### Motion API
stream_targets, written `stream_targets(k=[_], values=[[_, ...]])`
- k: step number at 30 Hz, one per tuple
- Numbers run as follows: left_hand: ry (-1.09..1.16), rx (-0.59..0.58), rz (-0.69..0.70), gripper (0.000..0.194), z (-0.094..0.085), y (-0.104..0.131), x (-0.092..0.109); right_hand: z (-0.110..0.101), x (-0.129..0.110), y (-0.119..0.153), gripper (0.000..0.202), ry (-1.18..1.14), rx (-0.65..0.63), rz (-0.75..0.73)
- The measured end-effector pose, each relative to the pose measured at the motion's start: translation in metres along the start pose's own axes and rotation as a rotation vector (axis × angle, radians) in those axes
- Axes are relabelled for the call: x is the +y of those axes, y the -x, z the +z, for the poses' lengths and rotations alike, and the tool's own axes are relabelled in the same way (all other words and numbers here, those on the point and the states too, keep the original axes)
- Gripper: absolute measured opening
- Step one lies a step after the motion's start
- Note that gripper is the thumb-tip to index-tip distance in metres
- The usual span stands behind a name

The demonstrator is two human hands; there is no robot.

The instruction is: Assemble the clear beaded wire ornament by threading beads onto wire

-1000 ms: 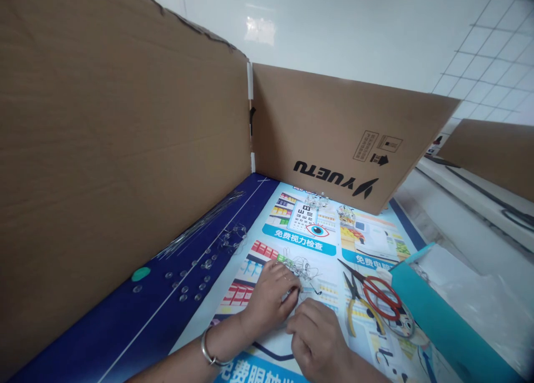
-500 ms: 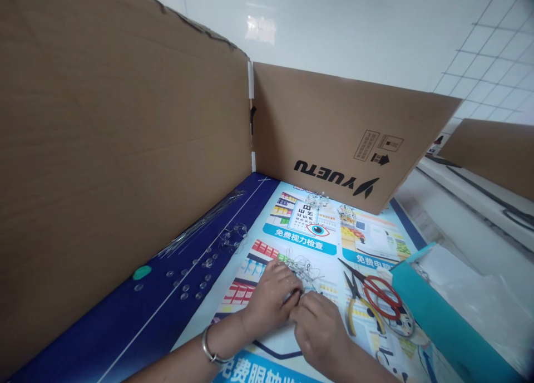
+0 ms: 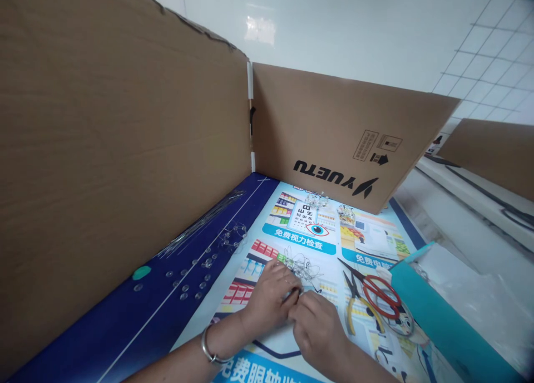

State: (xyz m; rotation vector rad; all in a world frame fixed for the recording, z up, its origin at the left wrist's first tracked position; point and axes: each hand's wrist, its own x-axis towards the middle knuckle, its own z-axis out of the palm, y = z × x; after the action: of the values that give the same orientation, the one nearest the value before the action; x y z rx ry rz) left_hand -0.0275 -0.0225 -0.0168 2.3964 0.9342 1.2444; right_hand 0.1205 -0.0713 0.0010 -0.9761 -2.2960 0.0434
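Observation:
My left hand is closed around part of a tangle of thin wire, whose loops stick out beyond the fingers. Pressed close against it, my right hand pinches at the same wirework. The exact spot between the fingertips is hidden. To the right lie pliers with yellow handles and scissors with red handles, their blades open. Loose clear beads are scattered on the blue strip at the left. Behind them lies a loose ring of beaded wire.
Straight wires lie along the left cardboard wall. Two beaded clumps, one a clear clump, sit by the back cardboard panel. A teal box with plastic wrapping stands right. A green disc lies left.
Both hands stay together in nearly the same place. The loose wire loops beyond the fingers have shifted slightly.

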Motion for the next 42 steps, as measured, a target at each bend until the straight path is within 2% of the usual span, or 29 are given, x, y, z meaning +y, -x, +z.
stream_targets(k=[15,25,33,42], values=[[-0.005,0.01,-0.014,0.014,0.0,-0.001,0.002,0.001,-0.001,0.001,0.016,-0.037,0.01,0.014],[0.006,-0.028,0.008,0.012,0.002,-0.002,-0.002,-0.003,0.004,-0.001,0.019,0.042,-0.049,-0.007],[-0.025,-0.07,-0.004,0.011,0.002,-0.002,0.0,-0.007,0.008,-0.003,0.022,0.06,-0.031,0.011],[0.015,-0.086,-0.027,0.013,0.003,-0.001,-0.003,0.0,0.01,0.003,0.023,0.049,-0.033,0.04]])
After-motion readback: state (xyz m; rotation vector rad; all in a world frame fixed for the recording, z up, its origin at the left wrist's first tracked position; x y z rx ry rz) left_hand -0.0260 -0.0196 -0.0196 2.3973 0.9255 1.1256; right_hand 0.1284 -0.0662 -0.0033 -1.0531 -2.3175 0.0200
